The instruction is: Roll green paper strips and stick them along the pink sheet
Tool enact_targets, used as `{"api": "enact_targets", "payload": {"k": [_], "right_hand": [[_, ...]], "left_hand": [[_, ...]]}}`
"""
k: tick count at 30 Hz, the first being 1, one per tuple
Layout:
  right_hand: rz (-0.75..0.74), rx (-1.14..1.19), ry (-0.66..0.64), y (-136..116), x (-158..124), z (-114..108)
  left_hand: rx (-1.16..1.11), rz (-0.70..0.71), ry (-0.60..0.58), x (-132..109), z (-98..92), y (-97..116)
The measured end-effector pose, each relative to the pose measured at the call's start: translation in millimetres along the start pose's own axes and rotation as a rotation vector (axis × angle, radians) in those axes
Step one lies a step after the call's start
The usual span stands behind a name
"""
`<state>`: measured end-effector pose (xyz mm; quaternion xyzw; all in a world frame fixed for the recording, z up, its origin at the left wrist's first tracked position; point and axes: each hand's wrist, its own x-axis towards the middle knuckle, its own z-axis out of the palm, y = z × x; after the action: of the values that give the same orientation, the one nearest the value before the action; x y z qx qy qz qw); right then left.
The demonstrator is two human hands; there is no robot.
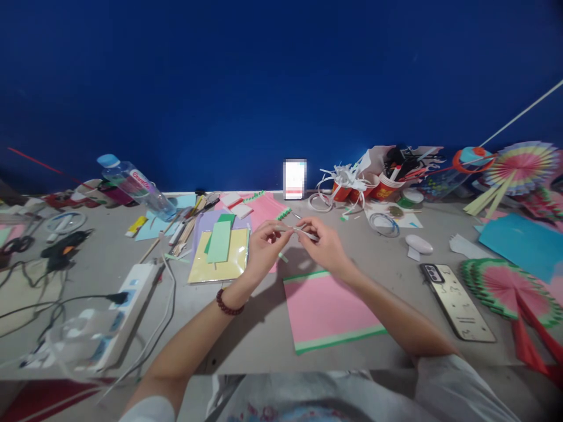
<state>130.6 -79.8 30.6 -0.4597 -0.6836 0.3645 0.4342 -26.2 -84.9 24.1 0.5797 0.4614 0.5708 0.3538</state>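
Note:
My left hand (269,245) and my right hand (323,243) meet over the middle of the table. Between them, pinched by the fingers of both, is a thin whitish strip (311,235); its exact kind is too small to tell. A dark red bead bracelet (229,303) circles my left wrist. Below my right hand lies a pink paper sheet (325,313) with green bands along its top and bottom edges. Left of my left hand, a light green paper piece (219,241) rests on a yellow sheet (240,252) in a clear sleeve.
At left are a power strip (132,305) with cables, a glue gun (65,249) and a tilted plastic bottle (138,181). To the right lie a phone (461,310), a watermelon-coloured paper fan (501,287) and blue paper (519,246). Cups (387,187) of tools stand by the blue wall (220,88).

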Motion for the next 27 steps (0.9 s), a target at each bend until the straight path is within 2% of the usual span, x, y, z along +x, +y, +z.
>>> {"api": "enact_targets", "payload": {"k": [8, 12, 19, 27], "right_hand": [[-0.036, -0.021, -0.009, -1.3, -1.2, -1.0], [-0.075, -0.081, 0.017, 1.5, -1.4, 0.2], [-0.124, -0.100, 0.036, 0.5, -1.3, 1.3], [-0.135, -0.175, 0.036, 1.7, -2.5, 1.7]], "left_hand": [[0.097, 0.157, 0.019, 0.0, -1.8, 2.0], [0.086, 0.164, -0.030, -2.1, -2.2, 4.4], [-0.055, 0.016, -0.031, -3.5, 0.6, 4.5], [-0.208, -0.249, -0.032, -0.5, 1.9, 15.5]]}}
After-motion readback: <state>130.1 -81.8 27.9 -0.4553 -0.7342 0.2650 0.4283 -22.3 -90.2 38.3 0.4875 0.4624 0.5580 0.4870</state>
